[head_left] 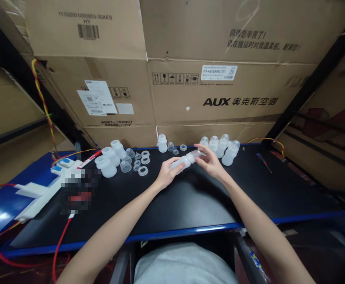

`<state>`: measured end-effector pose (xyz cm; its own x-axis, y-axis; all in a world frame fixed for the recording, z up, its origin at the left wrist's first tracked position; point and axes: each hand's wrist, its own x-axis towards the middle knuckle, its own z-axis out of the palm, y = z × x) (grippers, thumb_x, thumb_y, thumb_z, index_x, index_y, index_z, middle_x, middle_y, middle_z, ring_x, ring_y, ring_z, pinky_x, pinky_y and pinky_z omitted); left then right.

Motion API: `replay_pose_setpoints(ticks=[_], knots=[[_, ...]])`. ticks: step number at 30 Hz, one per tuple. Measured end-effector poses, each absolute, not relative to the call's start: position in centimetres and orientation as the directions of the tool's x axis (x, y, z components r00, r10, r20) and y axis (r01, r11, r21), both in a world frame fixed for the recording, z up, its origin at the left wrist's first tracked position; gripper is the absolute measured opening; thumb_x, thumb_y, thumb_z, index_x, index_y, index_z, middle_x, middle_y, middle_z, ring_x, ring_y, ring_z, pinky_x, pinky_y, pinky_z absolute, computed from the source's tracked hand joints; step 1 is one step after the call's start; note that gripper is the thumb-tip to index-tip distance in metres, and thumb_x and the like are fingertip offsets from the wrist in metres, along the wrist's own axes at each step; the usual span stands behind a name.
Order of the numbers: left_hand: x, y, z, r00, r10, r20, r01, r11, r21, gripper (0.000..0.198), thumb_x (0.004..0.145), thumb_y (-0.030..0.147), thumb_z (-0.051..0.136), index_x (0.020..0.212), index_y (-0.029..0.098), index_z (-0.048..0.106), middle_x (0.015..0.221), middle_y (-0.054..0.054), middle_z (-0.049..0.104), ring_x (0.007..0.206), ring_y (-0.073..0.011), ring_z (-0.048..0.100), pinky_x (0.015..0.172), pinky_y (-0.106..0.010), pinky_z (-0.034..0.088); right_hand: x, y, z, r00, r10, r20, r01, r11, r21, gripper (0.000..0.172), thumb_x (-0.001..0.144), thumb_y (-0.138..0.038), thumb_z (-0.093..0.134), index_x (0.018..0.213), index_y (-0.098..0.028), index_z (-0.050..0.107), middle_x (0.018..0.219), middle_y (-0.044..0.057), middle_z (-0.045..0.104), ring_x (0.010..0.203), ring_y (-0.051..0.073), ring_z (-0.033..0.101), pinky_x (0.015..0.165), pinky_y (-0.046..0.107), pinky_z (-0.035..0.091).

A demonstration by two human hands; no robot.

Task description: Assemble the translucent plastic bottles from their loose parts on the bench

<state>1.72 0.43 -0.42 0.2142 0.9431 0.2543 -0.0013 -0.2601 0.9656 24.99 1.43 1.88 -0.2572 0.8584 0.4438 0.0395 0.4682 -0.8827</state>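
Both my hands hold one translucent white bottle (184, 160) lying sideways above the black table mat (190, 197). My left hand (166, 173) is wrapped round its body. My right hand (210, 161) pinches the clear cap end of the same bottle. Behind my right hand stand several assembled bottles (223, 146) in a row. To the left lie bare bottle bodies (109, 159), clear caps (126, 165) and white rings (143, 170). One single bottle body (162, 143) stands at the back centre.
Stacked cardboard boxes (213, 98) wall the back of the table. A white power strip (42, 193) with red and yellow cables lies at the left. A small screwdriver (263, 161) rests at the right. The table has a blue front edge (190, 230).
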Motion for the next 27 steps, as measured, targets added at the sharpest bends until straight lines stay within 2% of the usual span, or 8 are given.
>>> replay_pose_setpoints(ticks=[4, 10, 12, 15, 18, 21, 24, 27], knots=[[1.0, 0.5, 0.2, 0.306, 0.946, 0.104, -0.084, -0.081, 0.993, 0.064, 0.077, 0.068, 0.084, 0.103, 0.009, 0.078, 0.07, -0.006, 0.07, 0.051, -0.0139, 0.06, 0.044, -0.023, 0.046, 25.0, 1.3, 1.8, -0.296, 0.858, 0.421, 0.07, 0.459, -0.886, 0.05, 0.091, -0.056, 0.081, 0.127, -0.023, 0.069, 0.126, 0.013, 0.074, 0.104, 0.029, 0.076, 0.092, 0.046, 0.064], [0.5, 0.7, 0.5, 0.493, 0.862, -0.116, -0.202, 0.243, 0.949, 0.067, 0.082, 0.074, 0.075, 0.094, 0.008, 0.076, 0.072, -0.012, 0.071, 0.043, -0.0127, 0.055, 0.034, -0.023, 0.037, 24.5, -0.1, 2.9, -0.343, 0.817, 0.463, 0.077, 0.516, -0.853, 0.042, 0.095, -0.051, 0.079, 0.125, -0.024, 0.072, 0.131, 0.013, 0.073, 0.113, 0.03, 0.074, 0.098, 0.047, 0.064], [0.7, 0.4, 0.5, 0.46, 0.886, -0.061, -0.184, 0.162, 0.97, 0.068, 0.083, 0.075, 0.075, 0.092, 0.008, 0.076, 0.072, -0.012, 0.072, 0.045, -0.0128, 0.056, 0.035, -0.023, 0.039, 24.6, -0.2, 3.1, -0.346, 0.818, 0.46, 0.095, 0.518, -0.85, 0.042, 0.096, -0.05, 0.077, 0.127, -0.023, 0.071, 0.131, 0.013, 0.073, 0.114, 0.03, 0.074, 0.099, 0.047, 0.064], [1.2, -0.3, 0.3, 0.34, 0.932, 0.127, -0.053, -0.116, 0.992, 0.065, 0.085, 0.072, 0.076, 0.103, 0.009, 0.08, 0.072, -0.008, 0.073, 0.05, -0.0145, 0.06, 0.043, -0.024, 0.046, 25.1, 0.1, 3.0, -0.3, 0.842, 0.448, 0.154, 0.506, -0.849, 0.042, 0.094, -0.051, 0.077, 0.125, -0.021, 0.071, 0.124, 0.012, 0.076, 0.103, 0.029, 0.077, 0.093, 0.046, 0.066], [1.7, -0.6, -0.5, 0.201, 0.891, 0.407, 0.177, -0.442, 0.879, 0.057, 0.086, 0.065, 0.08, 0.116, 0.016, 0.081, 0.097, -0.009, 0.081, 0.079, -0.0223, 0.075, 0.073, -0.033, 0.063, 25.4, 0.5, 2.8, -0.252, 0.885, 0.392, 0.223, 0.447, -0.866, 0.045, 0.092, -0.055, 0.077, 0.118, -0.019, 0.072, 0.101, 0.01, 0.078, 0.079, 0.025, 0.076, 0.074, 0.041, 0.066], [2.1, -0.3, -1.5, 0.144, 0.782, 0.606, 0.36, -0.612, 0.705, 0.052, 0.087, 0.06, 0.082, 0.123, 0.022, 0.08, 0.121, -0.009, 0.08, 0.107, -0.0282, 0.077, 0.104, -0.043, 0.062, 25.2, 0.5, 3.0, -0.182, 0.916, 0.356, 0.294, 0.396, -0.87, 0.048, 0.091, -0.063, 0.076, 0.107, -0.018, 0.074, 0.081, 0.006, 0.075, 0.063, 0.022, 0.07, 0.059, 0.036, 0.06], [2.1, 0.2, -2.1, 0.187, 0.751, 0.633, 0.459, -0.636, 0.62, 0.056, 0.087, 0.054, 0.084, 0.136, 0.027, 0.074, 0.129, -0.008, 0.077, 0.115, -0.028, 0.075, 0.108, -0.043, 0.06, 24.7, 0.2, 3.5, -0.089, 0.913, 0.397, 0.327, 0.403, -0.855, 0.05, 0.089, -0.067, 0.078, 0.1, -0.019, 0.076, 0.076, 0.006, 0.073, 0.061, 0.021, 0.067, 0.057, 0.035, 0.057], [1.6, 0.6, -2.1, 0.332, 0.72, 0.61, 0.512, -0.68, 0.525, 0.066, 0.088, 0.052, 0.083, 0.146, 0.028, 0.066, 0.138, -0.008, 0.073, 0.121, -0.028, 0.072, 0.11, -0.044, 0.058, 24.5, 0.1, 3.9, -0.002, 0.859, 0.513, 0.395, 0.472, -0.788, 0.049, 0.09, -0.065, 0.078, 0.11, -0.02, 0.076, 0.086, 0.007, 0.075, 0.071, 0.023, 0.068, 0.063, 0.037, 0.059]])
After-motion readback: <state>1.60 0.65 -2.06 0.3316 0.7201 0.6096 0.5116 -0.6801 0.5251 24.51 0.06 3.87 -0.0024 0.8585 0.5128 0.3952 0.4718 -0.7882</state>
